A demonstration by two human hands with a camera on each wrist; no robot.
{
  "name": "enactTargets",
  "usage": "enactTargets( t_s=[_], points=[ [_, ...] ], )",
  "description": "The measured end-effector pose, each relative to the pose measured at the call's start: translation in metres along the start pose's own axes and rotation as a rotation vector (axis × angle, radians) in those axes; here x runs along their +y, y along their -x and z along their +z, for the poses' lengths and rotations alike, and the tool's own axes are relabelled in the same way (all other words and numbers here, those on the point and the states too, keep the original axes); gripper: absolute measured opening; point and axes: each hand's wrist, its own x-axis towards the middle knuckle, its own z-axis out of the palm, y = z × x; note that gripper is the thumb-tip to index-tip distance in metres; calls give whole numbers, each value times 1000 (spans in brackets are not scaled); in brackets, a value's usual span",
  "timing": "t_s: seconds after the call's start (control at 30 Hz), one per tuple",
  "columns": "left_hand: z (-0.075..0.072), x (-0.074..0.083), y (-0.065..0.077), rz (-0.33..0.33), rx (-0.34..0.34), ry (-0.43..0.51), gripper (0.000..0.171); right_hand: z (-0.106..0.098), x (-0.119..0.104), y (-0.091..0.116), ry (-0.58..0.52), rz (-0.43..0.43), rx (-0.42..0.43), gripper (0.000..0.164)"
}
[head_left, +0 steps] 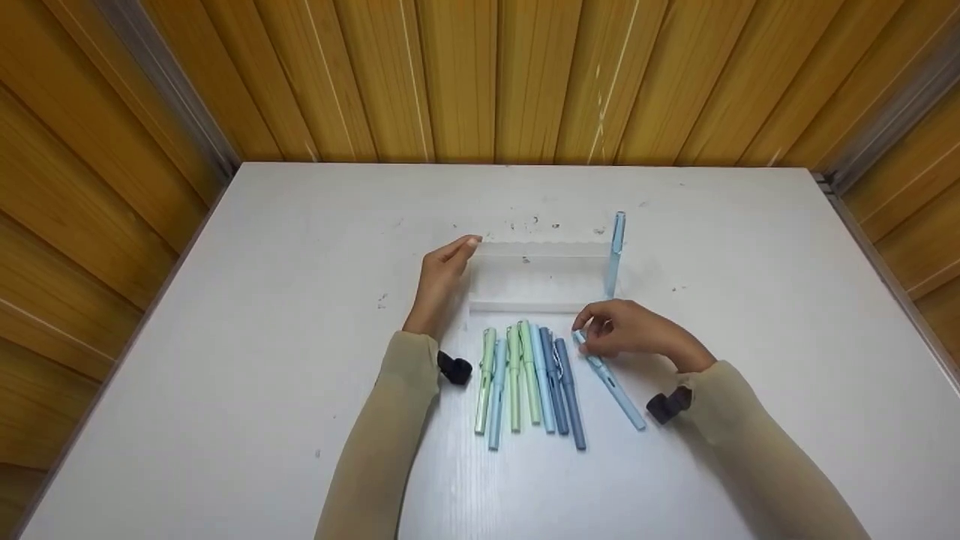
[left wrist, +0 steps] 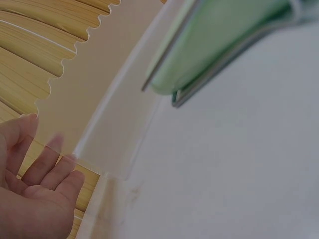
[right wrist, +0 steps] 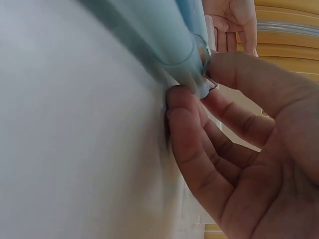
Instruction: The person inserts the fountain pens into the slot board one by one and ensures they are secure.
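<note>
My left hand (head_left: pixel 435 289) grips the left end of a clear pen rack (head_left: pixel 540 307) with a scalloped back edge. In the left wrist view, fingertips show through the clear panel (left wrist: pixel 94 94). A light blue pen (head_left: pixel 617 244) stands upright at the rack's right end. My right hand (head_left: pixel 634 330) pinches the top end of another light blue pen (head_left: pixel 621 397), which lies slanted in front of the rack. The right wrist view shows thumb and fingers at this pen's capped end (right wrist: pixel 187 74), near its clip.
A row of pens lies left of the right hand: several light green pens (head_left: pixel 514 390), light blue pens (head_left: pixel 497 405) and dark blue pens (head_left: pixel 571 405). They rest on a white table (head_left: pixel 300 300) with dark scuffs behind the rack. Wood-look panels (head_left: pixel 465 82) rise at the back.
</note>
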Motion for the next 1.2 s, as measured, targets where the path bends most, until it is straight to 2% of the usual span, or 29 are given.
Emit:
enactTargets(
  t_s=[0.23, 0.43, 0.73, 0.93, 1.2],
  points=[
    [-1, 0, 0, 1, -3, -20, 40, -6, -4, 1, 25, 11, 47, 27],
    [-1, -1, 0, -1, -6, -19, 41, -12, -8, 2, 26, -11, 90, 29],
    [-1, -2, 0, 28, -22, -2, 45, -22, -11, 3, -45, 18, 157, 37],
    [-1, 0, -1, 7, -1, -24, 38, -30, -20, 4, -55, 23, 271, 37],
    [-1, 5, 1, 31, 11, -39, 34, -40, -27, 5, -45, -9, 444, 41]
  ],
)
